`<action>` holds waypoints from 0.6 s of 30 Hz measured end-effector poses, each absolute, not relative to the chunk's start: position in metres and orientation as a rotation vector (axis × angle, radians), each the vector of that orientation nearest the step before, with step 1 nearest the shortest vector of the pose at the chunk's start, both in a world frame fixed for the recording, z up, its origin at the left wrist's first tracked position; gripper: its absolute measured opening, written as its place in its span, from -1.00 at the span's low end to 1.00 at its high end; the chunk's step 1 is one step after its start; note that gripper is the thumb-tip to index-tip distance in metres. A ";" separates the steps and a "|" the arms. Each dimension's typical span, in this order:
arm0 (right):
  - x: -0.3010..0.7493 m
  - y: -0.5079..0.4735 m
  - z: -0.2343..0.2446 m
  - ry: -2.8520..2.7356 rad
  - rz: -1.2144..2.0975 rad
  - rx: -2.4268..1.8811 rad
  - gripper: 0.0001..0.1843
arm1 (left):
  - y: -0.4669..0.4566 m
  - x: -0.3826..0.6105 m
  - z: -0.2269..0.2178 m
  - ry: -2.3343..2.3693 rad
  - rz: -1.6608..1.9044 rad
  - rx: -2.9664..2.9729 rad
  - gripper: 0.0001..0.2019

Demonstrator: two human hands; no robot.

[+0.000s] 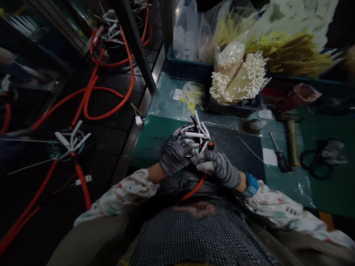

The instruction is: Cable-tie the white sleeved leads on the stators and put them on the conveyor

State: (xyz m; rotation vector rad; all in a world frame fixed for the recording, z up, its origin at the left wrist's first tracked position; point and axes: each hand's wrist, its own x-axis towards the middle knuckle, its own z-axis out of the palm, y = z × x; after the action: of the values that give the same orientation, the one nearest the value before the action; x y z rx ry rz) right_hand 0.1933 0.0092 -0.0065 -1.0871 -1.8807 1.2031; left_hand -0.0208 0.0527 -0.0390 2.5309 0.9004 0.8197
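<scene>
My left hand (174,155) and my right hand (219,169), both in grey striped gloves, grip a wiring harness end (196,138) from either side above a green work mat (151,144). Its bundle has white sleeved wires sticking up, with dark and orange parts among them. Both gloves hide much of the bundle's lower part. An orange cable (195,187) runs down from the bundle, past my right hand, towards my lap.
To the left, several similar harnesses with orange cables (111,92) lie on a black ribbed surface. Ahead stand white cable ties (238,79) and yellow cable ties (288,55) by a blue crate (188,70). At right lie a hammer (290,138), screwdriver (280,157) and black scissors (314,164).
</scene>
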 end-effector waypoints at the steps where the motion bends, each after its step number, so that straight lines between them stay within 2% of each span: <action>1: 0.186 0.017 -0.007 -1.867 1.147 -1.112 -0.81 | 0.053 -0.021 -0.039 0.898 0.821 2.544 -0.81; 7: 0.175 0.076 -0.010 -1.669 0.480 -1.241 -0.83 | 0.058 -0.030 -0.038 0.813 0.780 2.598 -0.86; 9: 0.185 0.076 -0.011 -1.553 0.353 -1.291 -0.81 | 0.059 -0.036 -0.036 0.810 0.698 2.630 -0.89; 10: 0.190 0.071 -0.014 -1.512 0.345 -1.337 -0.74 | 0.059 -0.040 -0.034 0.847 0.665 2.645 -0.89; 13: 0.196 0.047 -0.028 -1.484 0.471 -1.502 -0.34 | 0.059 -0.053 -0.027 1.013 0.596 2.673 -0.86; 14: 0.195 0.041 -0.034 -1.501 0.549 -1.534 -0.29 | 0.060 -0.058 -0.023 1.020 0.567 2.691 -0.84; 18: 0.193 0.042 -0.044 -1.590 0.771 -1.543 -0.41 | 0.067 -0.077 -0.005 0.784 0.454 2.981 -0.64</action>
State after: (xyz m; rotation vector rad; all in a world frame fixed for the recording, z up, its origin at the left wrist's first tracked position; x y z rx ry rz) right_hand 0.1925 0.0422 -0.0437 -1.5430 -1.5898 0.7709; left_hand -0.0773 0.0668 -0.0048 2.9813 0.7838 0.4539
